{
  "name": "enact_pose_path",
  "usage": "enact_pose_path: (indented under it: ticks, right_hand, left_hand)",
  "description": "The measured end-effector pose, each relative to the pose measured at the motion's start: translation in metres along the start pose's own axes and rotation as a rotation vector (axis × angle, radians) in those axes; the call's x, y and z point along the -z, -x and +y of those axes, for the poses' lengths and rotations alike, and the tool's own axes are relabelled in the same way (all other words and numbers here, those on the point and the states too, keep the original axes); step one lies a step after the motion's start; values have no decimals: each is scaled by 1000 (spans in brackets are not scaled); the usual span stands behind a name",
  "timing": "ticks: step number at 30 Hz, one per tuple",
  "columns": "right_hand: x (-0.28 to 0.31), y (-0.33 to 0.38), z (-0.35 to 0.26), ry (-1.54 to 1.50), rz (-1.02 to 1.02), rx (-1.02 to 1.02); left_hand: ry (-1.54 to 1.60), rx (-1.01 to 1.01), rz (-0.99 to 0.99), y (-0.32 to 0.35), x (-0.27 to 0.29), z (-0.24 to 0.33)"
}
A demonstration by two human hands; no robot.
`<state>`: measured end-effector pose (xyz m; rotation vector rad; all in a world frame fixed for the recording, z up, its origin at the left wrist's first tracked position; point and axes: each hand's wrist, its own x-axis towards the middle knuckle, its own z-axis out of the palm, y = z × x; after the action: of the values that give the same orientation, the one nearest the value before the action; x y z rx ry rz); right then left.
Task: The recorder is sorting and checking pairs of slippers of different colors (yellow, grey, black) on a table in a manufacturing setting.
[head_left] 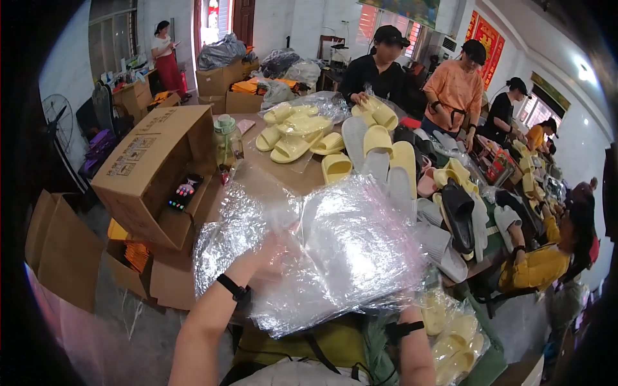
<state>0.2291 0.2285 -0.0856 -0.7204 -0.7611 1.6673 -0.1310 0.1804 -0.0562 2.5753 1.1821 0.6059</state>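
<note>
A wide stack of clear, shiny plastic bags (351, 238) lies in front of me, reaching past the near edge of the table. My left hand (273, 254) is over the stack's left part, smeared by motion, so its fingers cannot be made out. At the lower right corner, my right hand (405, 301) is at the bags' edge, mostly covered by the plastic, its fingers hidden. Just beyond the bags are pale yellow slippers (337, 167) and grey slippers (354, 140). More yellow slippers (296, 125) lie at the far left of the table, on clear plastic.
An open cardboard box (151, 177) stands on its side at the left, with a small lit device inside. Behind it is a green-lidded jar (226, 138). Bagged yellow slippers (454, 341) sit low at my right. Several co-workers stand or sit along the slipper-covered table.
</note>
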Motion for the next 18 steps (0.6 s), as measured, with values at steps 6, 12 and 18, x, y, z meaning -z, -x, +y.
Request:
enact_pose_path:
  ticks: [6,12,18]
  right_hand:
    - [25,42,1,28,82,-36]
    - [51,30,7,-11,-5,6]
    - [146,25,34,1277,-105,490]
  left_hand:
    - [189,131,103,21,-9,-16]
    - [552,180,2,-10,-15,-12]
    - [-267,113,-340,-44,-25,-7]
